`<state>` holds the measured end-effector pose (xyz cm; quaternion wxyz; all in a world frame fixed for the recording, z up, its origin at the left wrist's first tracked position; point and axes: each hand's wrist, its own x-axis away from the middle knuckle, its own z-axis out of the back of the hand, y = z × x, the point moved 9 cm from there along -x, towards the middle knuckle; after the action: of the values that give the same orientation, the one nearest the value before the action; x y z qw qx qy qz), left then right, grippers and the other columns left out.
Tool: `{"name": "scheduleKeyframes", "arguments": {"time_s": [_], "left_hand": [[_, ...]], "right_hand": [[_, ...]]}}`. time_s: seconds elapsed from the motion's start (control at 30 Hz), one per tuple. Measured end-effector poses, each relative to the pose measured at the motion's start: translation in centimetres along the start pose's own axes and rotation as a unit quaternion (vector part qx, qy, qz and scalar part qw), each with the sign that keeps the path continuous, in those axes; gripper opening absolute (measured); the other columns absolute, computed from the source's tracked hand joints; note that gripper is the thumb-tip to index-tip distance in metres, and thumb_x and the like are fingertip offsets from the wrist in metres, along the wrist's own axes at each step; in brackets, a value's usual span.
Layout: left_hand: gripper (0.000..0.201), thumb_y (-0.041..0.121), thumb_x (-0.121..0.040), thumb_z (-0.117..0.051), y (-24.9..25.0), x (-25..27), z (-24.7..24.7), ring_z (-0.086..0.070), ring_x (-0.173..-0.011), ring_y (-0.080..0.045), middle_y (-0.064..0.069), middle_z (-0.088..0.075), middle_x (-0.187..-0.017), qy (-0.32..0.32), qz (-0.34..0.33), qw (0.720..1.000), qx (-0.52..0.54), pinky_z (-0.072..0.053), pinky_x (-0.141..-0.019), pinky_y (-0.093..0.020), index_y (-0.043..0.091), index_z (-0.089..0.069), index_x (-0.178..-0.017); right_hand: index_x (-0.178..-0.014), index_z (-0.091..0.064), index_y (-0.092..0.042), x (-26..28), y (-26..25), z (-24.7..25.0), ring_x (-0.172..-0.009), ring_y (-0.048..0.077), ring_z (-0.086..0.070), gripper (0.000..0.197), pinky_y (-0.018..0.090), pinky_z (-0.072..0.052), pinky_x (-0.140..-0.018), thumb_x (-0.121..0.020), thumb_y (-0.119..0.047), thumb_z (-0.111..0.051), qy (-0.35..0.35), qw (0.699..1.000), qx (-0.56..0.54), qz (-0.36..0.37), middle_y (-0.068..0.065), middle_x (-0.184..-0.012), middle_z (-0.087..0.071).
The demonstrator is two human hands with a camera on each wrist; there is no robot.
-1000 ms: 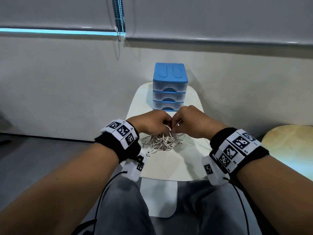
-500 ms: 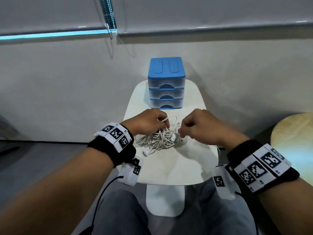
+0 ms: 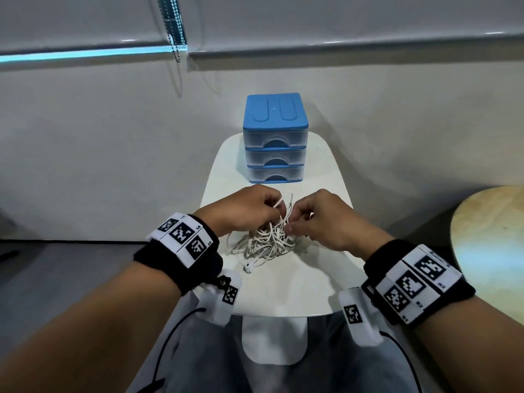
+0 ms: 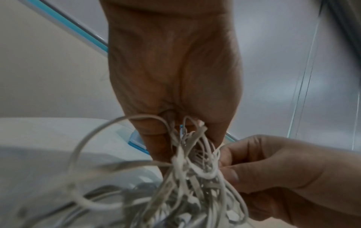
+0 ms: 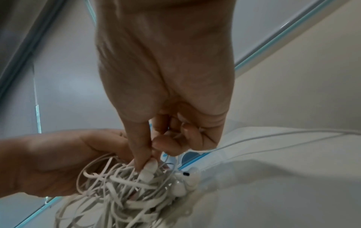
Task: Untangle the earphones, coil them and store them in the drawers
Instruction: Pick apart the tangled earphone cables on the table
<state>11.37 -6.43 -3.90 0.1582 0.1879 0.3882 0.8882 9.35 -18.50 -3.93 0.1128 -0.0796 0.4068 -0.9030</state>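
Note:
A tangle of white earphones (image 3: 266, 242) lies on the small white table (image 3: 297, 285), with one earbud (image 3: 249, 268) trailing toward me. My left hand (image 3: 249, 208) pinches the top of the bundle (image 4: 187, 148) and lifts several strands. My right hand (image 3: 317, 217) pinches cords on the tangle's right side (image 5: 144, 168); its thumb and finger close on a white cord piece. Several earbuds (image 5: 183, 185) sit at the pile's edge. The blue three-drawer box (image 3: 275, 140) stands behind the hands with all drawers closed.
The wall rises right behind the drawer box. A round wooden table (image 3: 493, 239) stands at the right. A bead chain (image 3: 174, 26) hangs from the blind at the top. My knees are under the table's near edge.
The right hand, apart from the left half a second ago, has come back in to the tangle. The left hand still holds the strands up.

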Motion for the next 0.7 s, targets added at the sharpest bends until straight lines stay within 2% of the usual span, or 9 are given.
{"name": "scheduleKeyframes", "arguments": {"time_s": [0.07,0.17,0.23,0.27,0.37,0.47,0.53,0.63,0.7], "left_hand": [[0.013,0.005,-0.090,-0.061,-0.1,-0.2,0.4,-0.059,-0.071,-0.018,-0.005,-0.064,-0.085,0.003,0.008,1.000,0.018,-0.048,-0.065,-0.035,0.014,-0.062,-0.100],[0.043,0.018,-0.092,-0.064,0.0,-0.5,1.3,-0.061,-0.081,-0.019,-0.006,-0.066,-0.091,0.011,0.017,0.999,0.046,-0.049,-0.076,-0.036,0.028,-0.046,-0.129],[0.061,0.020,-0.092,-0.068,1.2,-0.5,1.1,-0.060,-0.085,-0.016,-0.006,-0.063,-0.095,-0.019,-0.024,0.999,0.032,-0.049,-0.080,-0.032,0.037,-0.036,-0.141],[0.062,0.019,-0.093,-0.069,1.8,-0.5,0.9,-0.060,-0.086,-0.013,-0.006,-0.063,-0.098,-0.039,-0.050,0.998,0.009,-0.049,-0.080,-0.029,0.039,-0.039,-0.143],[0.040,0.019,-0.096,-0.069,2.4,-0.5,0.4,-0.061,-0.080,-0.007,-0.001,-0.064,-0.096,-0.060,-0.093,0.994,-0.007,-0.053,-0.075,-0.024,0.032,-0.059,-0.132],[0.020,0.020,-0.096,-0.070,2.0,-0.2,0.6,-0.056,-0.064,-0.006,0.004,-0.062,-0.078,-0.026,-0.096,0.995,0.025,-0.048,-0.062,-0.022,0.019,-0.068,-0.116],[0.016,0.017,-0.095,-0.071,1.7,-0.3,0.7,-0.053,-0.062,-0.007,0.002,-0.059,-0.076,-0.008,-0.097,0.995,0.030,-0.047,-0.063,-0.023,0.017,-0.069,-0.111],[0.017,0.012,-0.092,-0.072,1.3,-1.2,1.1,-0.053,-0.065,-0.010,0.000,-0.059,-0.077,0.019,-0.083,0.996,0.016,-0.047,-0.065,-0.029,0.021,-0.068,-0.106],[0.018,0.010,-0.090,-0.072,1.0,-1.7,1.6,-0.053,-0.065,-0.012,-0.003,-0.061,-0.079,0.039,-0.069,0.997,0.013,-0.046,-0.065,-0.030,0.023,-0.069,-0.102]], "right_hand": [[-0.072,-0.073,-0.009,-0.2,0.2,0.1,-0.043,-0.001,-0.050,0.012,0.010,-0.035,-0.048,-0.082,-0.012,-0.079,0.019,1.000,-0.008,-0.009,-0.009,-0.053,-0.062],[-0.070,-0.075,-0.011,-0.3,0.1,0.4,-0.046,0.002,-0.048,0.008,0.012,-0.035,-0.045,-0.078,-0.011,-0.074,0.042,0.999,0.003,-0.022,-0.006,-0.057,-0.062],[-0.070,-0.075,-0.012,-0.4,-0.2,0.6,-0.053,0.006,-0.051,0.009,0.017,-0.039,-0.052,-0.079,-0.014,-0.075,0.050,0.999,0.012,-0.015,-0.002,-0.061,-0.067],[-0.070,-0.076,-0.014,-0.4,-0.3,0.8,-0.055,0.008,-0.054,0.011,0.021,-0.042,-0.056,-0.080,-0.015,-0.076,0.056,0.998,0.018,-0.010,0.000,-0.064,-0.070],[-0.067,-0.076,-0.018,-0.6,-0.3,1.4,-0.059,0.010,-0.062,0.015,0.024,-0.047,-0.061,-0.082,-0.016,-0.076,0.075,0.997,0.025,0.000,0.000,-0.065,-0.072],[-0.068,-0.076,-0.012,-0.4,-0.1,2.1,-0.053,0.010,-0.063,0.014,0.017,-0.044,-0.053,-0.082,-0.011,-0.077,0.096,0.994,-0.045,-0.004,0.003,-0.061,-0.070],[-0.068,-0.073,-0.008,-0.5,0.3,2.2,-0.054,0.014,-0.064,0.015,0.015,-0.041,-0.050,-0.083,-0.005,-0.073,0.106,0.990,-0.092,-0.019,0.003,-0.058,-0.067],[-0.064,-0.063,-0.008,-1.4,0.8,1.8,-0.055,0.023,-0.063,0.022,0.026,-0.042,-0.053,-0.084,0.000,-0.057,0.099,0.975,-0.193,-0.054,0.006,-0.058,-0.063],[-0.063,-0.059,-0.006,-1.9,0.8,1.5,-0.053,0.027,-0.056,0.023,0.028,-0.038,-0.053,-0.083,0.002,-0.049,0.083,0.956,-0.272,-0.075,0.009,-0.057,-0.060]]}}
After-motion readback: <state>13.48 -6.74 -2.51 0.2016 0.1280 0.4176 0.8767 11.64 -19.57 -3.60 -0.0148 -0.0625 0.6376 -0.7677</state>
